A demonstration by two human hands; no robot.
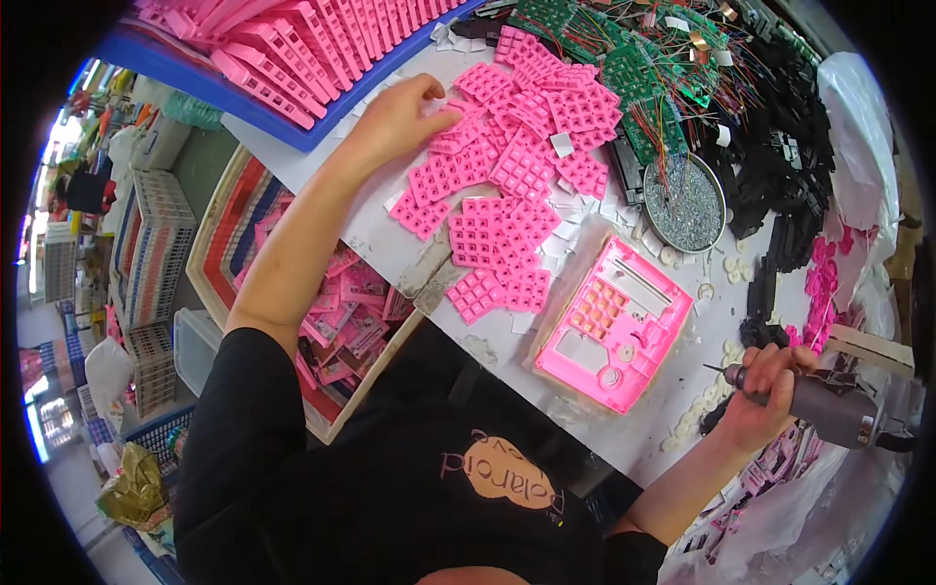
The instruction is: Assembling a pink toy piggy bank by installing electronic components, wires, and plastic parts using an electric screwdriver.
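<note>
My left hand (398, 119) reaches to the left edge of a pile of pink keypad grids (526, 166). Its thumb and forefinger are apart, the thumb touching a pink grid (460, 131). On the right, my right hand (764, 402) is wrapped round a grey electric screwdriver (834, 409), its thin bit pointing left over the table. Between my hands lies an open pink plastic casing (639, 363) on a clear-wrapped stack. A grid of square openings (597, 310), a clear pane and a metallic strip show inside it.
A round dish of small screws (684, 203) stands right of the pile. Green circuit boards with wires (634, 78) and black parts (780, 146) lie beyond. A blue crate of pink parts (302, 136) is at far left. White discs (697, 409) line the table's right side.
</note>
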